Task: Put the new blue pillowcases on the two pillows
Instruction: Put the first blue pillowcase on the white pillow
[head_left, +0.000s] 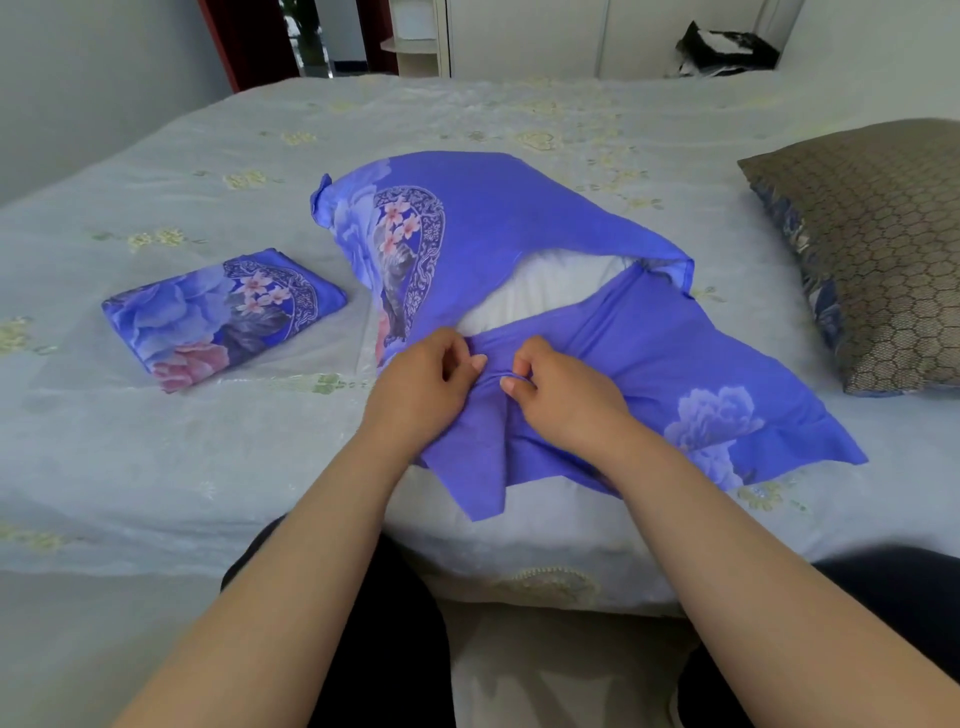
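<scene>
On the bed (156, 457), at centre, one white pillow (540, 296) lay mostly hidden inside a blue floral pillowcase (498, 223); only a strip of white showed through the open mouth, and the loose flap (675, 364) covered the near end. Both hands were closed on the hem of this flap; the left hand (421, 384) pinched it between thumb and fingers, the right hand (561, 389) pinched a fold just beside it; the fingertips were partly buried in cloth. Two blue pillowcases were counted; the second pillowcase (223, 317) lay folded, well apart to the left. A second pillow (878, 249), in a brown honeycomb cover, was cut off by the right edge. A dark bag (727, 49) beyond the bed was hard to make out.
</scene>
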